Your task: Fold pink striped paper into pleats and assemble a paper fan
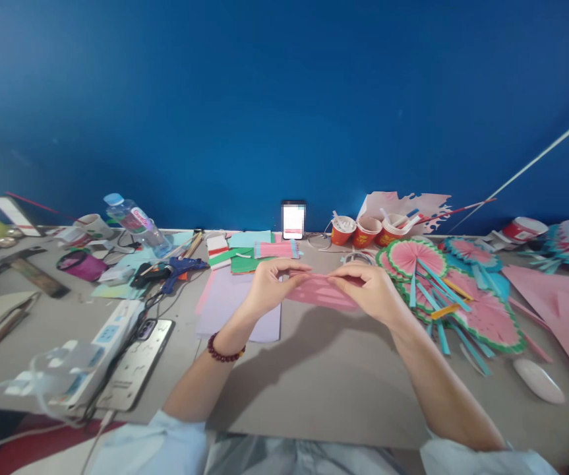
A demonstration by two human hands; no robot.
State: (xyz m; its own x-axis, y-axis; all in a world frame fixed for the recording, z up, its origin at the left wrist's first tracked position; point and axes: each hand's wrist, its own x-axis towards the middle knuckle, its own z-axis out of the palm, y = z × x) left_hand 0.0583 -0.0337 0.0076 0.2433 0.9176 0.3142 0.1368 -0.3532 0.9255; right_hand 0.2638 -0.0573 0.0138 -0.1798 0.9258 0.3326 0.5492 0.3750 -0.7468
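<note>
A sheet of pink paper (321, 296) is held up above the grey table between my two hands. My left hand (277, 285) pinches its left end near the top edge, thumb against fingers. On the other end my right hand (366, 287) has the same kind of pinch. The paper's upper edge looks folded or bunched between the fingertips, though the fine folds are too small to make out. Beneath my left hand lies a stack of lilac paper (237, 316). Paper watermelon fans (417, 260) with blue strips lie to the right of my right hand.
Behind my hands a lit phone (293, 221) leans on the blue wall, near red paper cups (366, 232). At left are a water bottle (138, 221), a blue glue gun (180, 270), a power strip (109, 346) and another phone (136, 366). A white mouse (539, 380) sits at right.
</note>
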